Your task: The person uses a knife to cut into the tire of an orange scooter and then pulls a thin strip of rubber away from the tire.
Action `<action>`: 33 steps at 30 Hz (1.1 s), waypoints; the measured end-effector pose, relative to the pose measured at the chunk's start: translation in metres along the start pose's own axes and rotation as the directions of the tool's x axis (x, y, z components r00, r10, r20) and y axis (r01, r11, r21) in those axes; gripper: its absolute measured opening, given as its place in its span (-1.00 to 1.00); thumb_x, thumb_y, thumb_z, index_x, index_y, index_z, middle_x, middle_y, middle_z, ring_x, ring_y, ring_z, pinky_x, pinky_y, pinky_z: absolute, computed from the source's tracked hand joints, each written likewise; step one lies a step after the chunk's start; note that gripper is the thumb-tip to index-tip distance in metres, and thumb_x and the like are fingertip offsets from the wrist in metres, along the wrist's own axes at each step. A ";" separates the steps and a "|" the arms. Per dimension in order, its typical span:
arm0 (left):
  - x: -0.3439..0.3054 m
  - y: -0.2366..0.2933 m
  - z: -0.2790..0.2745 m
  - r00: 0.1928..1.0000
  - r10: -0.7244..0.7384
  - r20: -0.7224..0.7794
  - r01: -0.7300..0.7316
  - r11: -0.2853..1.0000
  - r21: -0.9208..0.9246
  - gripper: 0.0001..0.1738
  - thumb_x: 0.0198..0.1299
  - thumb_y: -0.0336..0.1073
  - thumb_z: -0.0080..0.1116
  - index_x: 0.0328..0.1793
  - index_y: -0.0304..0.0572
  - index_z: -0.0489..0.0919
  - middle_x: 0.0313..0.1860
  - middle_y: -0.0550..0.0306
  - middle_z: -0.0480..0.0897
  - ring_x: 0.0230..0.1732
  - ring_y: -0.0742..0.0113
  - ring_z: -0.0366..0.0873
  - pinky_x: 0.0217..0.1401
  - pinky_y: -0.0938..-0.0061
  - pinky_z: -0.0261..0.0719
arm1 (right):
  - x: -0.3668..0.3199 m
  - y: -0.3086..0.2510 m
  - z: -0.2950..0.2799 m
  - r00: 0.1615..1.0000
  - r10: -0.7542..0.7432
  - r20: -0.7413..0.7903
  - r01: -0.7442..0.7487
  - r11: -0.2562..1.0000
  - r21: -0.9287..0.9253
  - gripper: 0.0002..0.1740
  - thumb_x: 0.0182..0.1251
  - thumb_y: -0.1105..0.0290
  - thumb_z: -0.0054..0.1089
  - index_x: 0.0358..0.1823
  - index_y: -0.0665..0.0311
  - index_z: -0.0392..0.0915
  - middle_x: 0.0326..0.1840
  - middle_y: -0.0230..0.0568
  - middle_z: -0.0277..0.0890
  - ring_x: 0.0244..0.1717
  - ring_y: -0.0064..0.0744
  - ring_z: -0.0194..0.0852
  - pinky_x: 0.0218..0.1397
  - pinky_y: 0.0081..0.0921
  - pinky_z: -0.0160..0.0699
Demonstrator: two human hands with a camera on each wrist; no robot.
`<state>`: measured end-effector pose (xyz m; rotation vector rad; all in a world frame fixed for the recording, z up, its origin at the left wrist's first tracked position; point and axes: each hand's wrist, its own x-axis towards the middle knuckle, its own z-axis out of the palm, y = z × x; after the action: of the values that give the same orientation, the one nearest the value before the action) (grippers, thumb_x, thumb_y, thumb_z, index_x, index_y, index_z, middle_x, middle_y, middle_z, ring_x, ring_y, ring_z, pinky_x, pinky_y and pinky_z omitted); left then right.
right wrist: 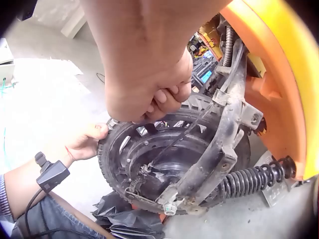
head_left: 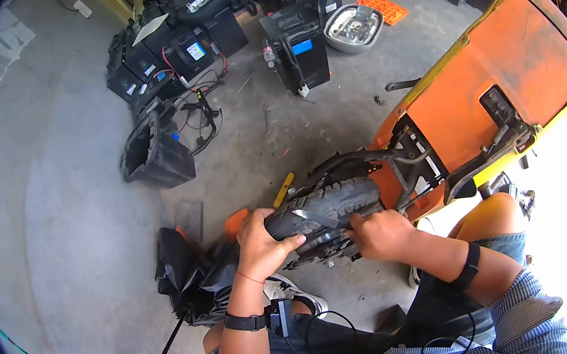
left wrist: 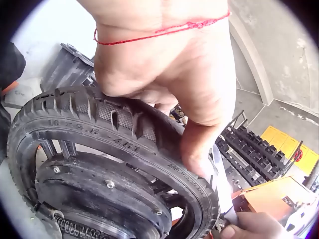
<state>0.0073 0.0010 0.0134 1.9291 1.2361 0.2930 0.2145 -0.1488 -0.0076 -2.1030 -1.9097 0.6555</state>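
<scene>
A black knobby tyre (head_left: pixel 328 203) on a spoked wheel with a large round hub (left wrist: pixel 99 189) sits at the rear of an orange and yellow vehicle. My left hand (head_left: pixel 265 245) grips the tyre at its near left end, thumb against the sidewall and fingers over the far side. My right hand (head_left: pixel 383 234), fingers curled, holds a knife with a flat silvery blade (head_left: pixel 316 218). The blade lies across the tread, its tip toward my left hand. In the right wrist view, my right hand (right wrist: pixel 154 97) hides the blade; the tyre's lower rim stands by a coil spring (right wrist: pixel 254 179).
The orange body panel (head_left: pixel 497 76) stretches up to the right. A yellow-handled tool (head_left: pixel 284 189) lies on the floor beyond the wheel. Farther off are black battery cases (head_left: pixel 188 44), a grey basin (head_left: pixel 353 28) and an open black box (head_left: pixel 157 152) beside loose cables. Black sheeting (head_left: pixel 192 280) lies left.
</scene>
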 end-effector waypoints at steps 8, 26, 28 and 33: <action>0.001 -0.019 0.006 0.977 0.181 -0.114 -0.180 0.984 0.017 -0.25 -0.32 -0.18 0.72 0.05 -0.31 0.61 -0.03 -0.11 0.69 0.07 -0.06 0.63 0.20 0.19 0.55 | 0.004 -0.020 -0.009 0.999 0.044 -0.010 -0.044 0.999 -0.022 -0.64 0.50 0.13 0.06 -0.16 0.36 0.49 -0.54 0.09 0.65 -0.44 0.15 0.72 -0.33 -0.06 0.71; -0.003 -0.006 -0.004 0.995 0.104 0.003 -0.104 0.994 -0.044 -0.20 -0.21 -0.20 0.70 0.15 -0.41 0.54 0.02 -0.12 0.65 0.07 0.12 0.61 0.20 0.34 0.53 | -0.019 -0.007 0.034 0.911 -0.209 -0.354 0.160 0.974 -0.163 -0.88 0.18 0.46 0.10 -0.30 0.29 0.37 -0.58 -0.10 0.54 -0.68 -0.16 0.59 -0.66 -0.25 0.55; -0.003 -0.004 -0.004 0.993 0.116 -0.007 -0.116 0.993 -0.019 -0.23 -0.20 -0.22 0.69 0.13 -0.40 0.54 0.00 -0.08 0.65 0.04 0.15 0.61 0.18 0.34 0.54 | -0.017 -0.006 0.042 0.914 -0.214 -0.346 0.161 0.971 -0.176 -0.88 0.16 0.45 0.09 -0.31 0.29 0.37 -0.57 -0.10 0.55 -0.69 -0.16 0.60 -0.68 -0.24 0.55; -0.002 -0.006 -0.004 0.992 0.124 -0.005 -0.124 0.991 -0.040 -0.26 -0.22 -0.23 0.71 0.08 -0.38 0.56 -0.05 -0.08 0.68 0.00 0.15 0.64 0.14 0.34 0.57 | -0.018 -0.010 0.043 0.914 -0.213 -0.344 0.160 0.971 -0.176 -0.88 0.18 0.43 0.08 -0.32 0.29 0.36 -0.56 -0.10 0.56 -0.67 -0.15 0.62 -0.67 -0.25 0.57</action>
<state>0.0002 0.0027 0.0116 1.9748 1.1049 0.3817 0.1845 -0.1711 -0.0375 -1.9192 -1.9550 0.0805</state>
